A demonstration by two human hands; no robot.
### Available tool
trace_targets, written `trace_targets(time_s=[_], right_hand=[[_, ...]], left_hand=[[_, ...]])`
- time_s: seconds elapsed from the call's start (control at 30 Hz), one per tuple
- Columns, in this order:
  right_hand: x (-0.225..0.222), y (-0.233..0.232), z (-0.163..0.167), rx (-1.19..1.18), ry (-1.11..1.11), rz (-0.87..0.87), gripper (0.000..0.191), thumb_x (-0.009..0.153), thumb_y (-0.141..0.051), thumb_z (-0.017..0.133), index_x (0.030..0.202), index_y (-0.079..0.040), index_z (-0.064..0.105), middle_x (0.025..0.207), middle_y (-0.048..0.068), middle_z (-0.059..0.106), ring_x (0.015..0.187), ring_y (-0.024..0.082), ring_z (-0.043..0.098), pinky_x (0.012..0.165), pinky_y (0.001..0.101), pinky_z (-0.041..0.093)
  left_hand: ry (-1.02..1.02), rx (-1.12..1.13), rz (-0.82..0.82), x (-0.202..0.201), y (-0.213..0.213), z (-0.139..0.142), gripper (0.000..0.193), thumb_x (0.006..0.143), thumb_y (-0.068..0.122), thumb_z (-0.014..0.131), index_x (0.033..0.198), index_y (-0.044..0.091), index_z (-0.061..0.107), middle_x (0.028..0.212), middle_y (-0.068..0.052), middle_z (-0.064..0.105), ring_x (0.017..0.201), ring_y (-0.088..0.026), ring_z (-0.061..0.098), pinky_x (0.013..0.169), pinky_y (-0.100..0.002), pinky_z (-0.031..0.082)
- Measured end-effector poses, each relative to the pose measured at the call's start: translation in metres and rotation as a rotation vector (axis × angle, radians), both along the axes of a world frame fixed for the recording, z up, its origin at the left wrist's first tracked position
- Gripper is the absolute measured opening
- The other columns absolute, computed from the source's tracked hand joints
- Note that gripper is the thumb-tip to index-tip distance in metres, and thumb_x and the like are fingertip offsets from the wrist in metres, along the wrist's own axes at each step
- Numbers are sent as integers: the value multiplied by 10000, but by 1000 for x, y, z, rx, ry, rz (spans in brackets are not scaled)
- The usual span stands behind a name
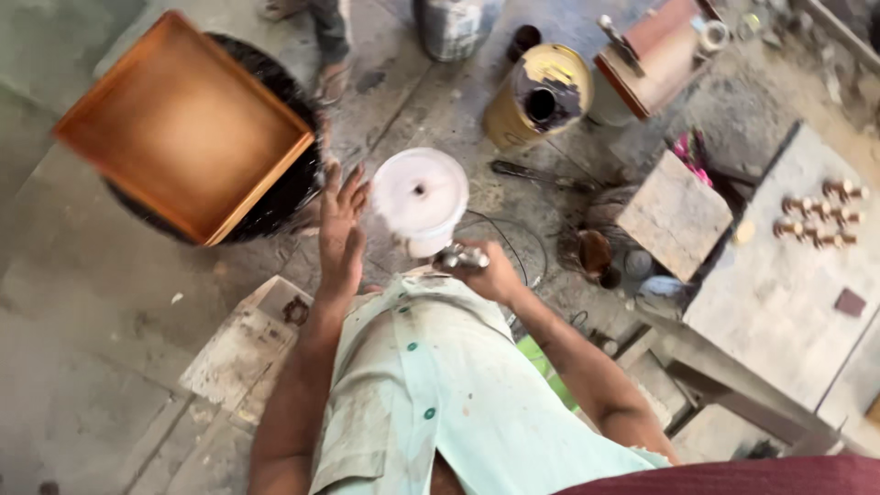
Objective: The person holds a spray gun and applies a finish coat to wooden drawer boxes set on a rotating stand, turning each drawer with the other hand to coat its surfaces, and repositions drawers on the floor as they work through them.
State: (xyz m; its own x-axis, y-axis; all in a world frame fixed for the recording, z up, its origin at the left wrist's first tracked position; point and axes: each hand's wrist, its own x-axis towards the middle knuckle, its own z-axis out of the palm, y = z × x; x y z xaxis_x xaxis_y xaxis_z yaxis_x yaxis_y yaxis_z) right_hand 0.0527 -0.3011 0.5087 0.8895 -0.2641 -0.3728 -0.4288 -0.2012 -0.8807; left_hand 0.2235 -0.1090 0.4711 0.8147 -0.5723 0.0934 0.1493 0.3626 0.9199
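Below you, going left to right, an orange-brown square tray (183,124) sat tilted on a black round tub (284,197) at the far left of the concrete floor (82,312). Near your left knee lay a flat, dirty whitish board (240,353). Your left hand (341,225) was spread wide, fingers splayed and holding nothing, just beside the left edge of a white round disc (420,194). That disc looked blurred, with a dark spot at its centre, and it stood directly in front of you. Your right hand (486,268) was closed around a small shiny metal piece (461,257), touching the near-right edge of the disc. Beyond it stood a yellow can (536,96) with a black-stained top. Further right a square grey slab (676,214) lay beside a small round brown pot (592,252). At the far right, a grey stone surface (779,293) carried a cluster of brass fittings (820,213) and a small dark red square (850,302).
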Motion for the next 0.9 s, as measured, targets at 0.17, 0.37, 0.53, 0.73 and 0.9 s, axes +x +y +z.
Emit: trace_targets(time_s=[0.17, 0.37, 0.53, 0.73, 0.9], right_hand=[[-46, -20, -38, -113, 122, 91, 303, 829, -237, 872, 1040, -49, 762, 869, 96, 775, 739, 110, 690, 687, 306, 547], [-79, -60, -127, -71, 141, 7, 147, 846, -124, 844, 873, 0, 772, 750, 101, 754, 664, 118, 631, 607, 330, 518], [-91, -80, -155, 41, 12, -254, 102, 856, -36, 796, 957, -36, 791, 874, 59, 801, 756, 98, 680, 692, 303, 563], [-54, -93, -155, -314, -150, -405, 256, 925, -105, 737, 1149, 18, 723, 985, 124, 770, 866, 180, 720, 782, 322, 544], [-16, -131, -157, -105, 132, -587, 201, 876, -149, 759, 1025, -25, 707, 868, 68, 722, 676, 188, 651, 556, 348, 524]], left_hand=[[-498, 310, -498, 13, -58, 111, 943, 741, 574, 884, 1459, 92, 506, 1570, -213, 497, 1430, -320, 549, 1120, -487, 519], [-848, 528, -723, 3, -136, 130, 1037, 663, 428, 941, 1514, 102, 447, 1474, -145, 567, 1347, -358, 508, 1140, -499, 439], [-834, 488, -530, -20, -184, 95, 1052, 631, 396, 904, 1538, 124, 446, 1457, -136, 588, 1311, -361, 534, 1123, -492, 454], [-888, 602, 136, -42, -215, 53, 971, 731, 454, 884, 1497, 68, 428, 1440, -207, 553, 1333, -373, 543, 1150, -530, 442], [-482, 716, 216, -31, -208, 23, 1000, 776, 549, 789, 1557, 61, 397, 1422, -194, 582, 1267, -356, 592, 1052, -490, 508]])
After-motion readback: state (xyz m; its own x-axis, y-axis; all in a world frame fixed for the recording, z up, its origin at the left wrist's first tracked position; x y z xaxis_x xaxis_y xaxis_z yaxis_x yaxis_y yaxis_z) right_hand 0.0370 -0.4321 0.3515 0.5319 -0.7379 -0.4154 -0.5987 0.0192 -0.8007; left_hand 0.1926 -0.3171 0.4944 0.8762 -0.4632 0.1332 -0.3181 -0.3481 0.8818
